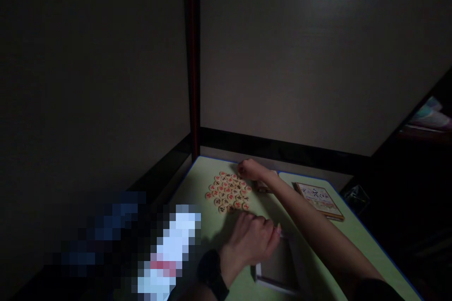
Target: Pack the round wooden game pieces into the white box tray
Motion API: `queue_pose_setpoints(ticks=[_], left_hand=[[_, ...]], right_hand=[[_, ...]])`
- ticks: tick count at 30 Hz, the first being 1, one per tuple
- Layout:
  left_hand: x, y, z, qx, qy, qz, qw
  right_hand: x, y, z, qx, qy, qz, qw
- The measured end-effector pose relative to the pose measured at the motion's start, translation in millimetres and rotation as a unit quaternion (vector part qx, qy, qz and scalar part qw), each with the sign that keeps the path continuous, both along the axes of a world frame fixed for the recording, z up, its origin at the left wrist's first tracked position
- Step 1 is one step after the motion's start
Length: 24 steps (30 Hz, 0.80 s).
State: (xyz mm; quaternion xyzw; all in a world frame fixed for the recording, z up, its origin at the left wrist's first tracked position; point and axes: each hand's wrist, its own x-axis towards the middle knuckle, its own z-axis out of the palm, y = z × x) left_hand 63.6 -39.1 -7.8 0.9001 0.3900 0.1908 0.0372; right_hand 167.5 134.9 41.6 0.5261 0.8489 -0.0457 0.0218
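Several round wooden game pieces with red and black characters lie packed together on a pale green table. My right hand reaches across to the far right edge of the cluster, its fingers curled down onto the pieces. My left hand, with a dark watch on the wrist, rests palm down just in front of the cluster, fingers bent and touching the rim of a shallow open box. What the right fingers hold is hidden.
A flat square box lid with a printed picture lies at the table's right side. The blue-edged table stands in a corner between two plain walls with a dark post. A blurred-out patch covers the lower left. The room is dim.
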Motion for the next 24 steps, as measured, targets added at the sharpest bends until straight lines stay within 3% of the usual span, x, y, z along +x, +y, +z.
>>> queue_pose_setpoints(ticks=[11, 17, 21, 24], left_hand=[[-1.9, 1.0, 3.3, -0.016, -0.006, 0.011, 1.000], [-3.2, 6.6, 7.4, -0.019, -0.013, 0.068, 0.997], [-5.7, 13.5, 9.9, -0.039, -0.001, 0.142, 0.989], [-7.7, 17.4, 12.6, -0.066, 0.015, 0.173, 0.983]], right_hand=[[-17.9, -12.8, -0.5, -0.039, -0.035, 0.006, 0.999], [-22.9, -17.4, 1.0, -0.006, -0.026, -0.020, 0.999], [-7.7, -33.8, 14.4, 0.037, 0.019, -0.026, 0.999], [19.2, -64.0, 23.4, 0.068, 0.065, -0.016, 0.995]])
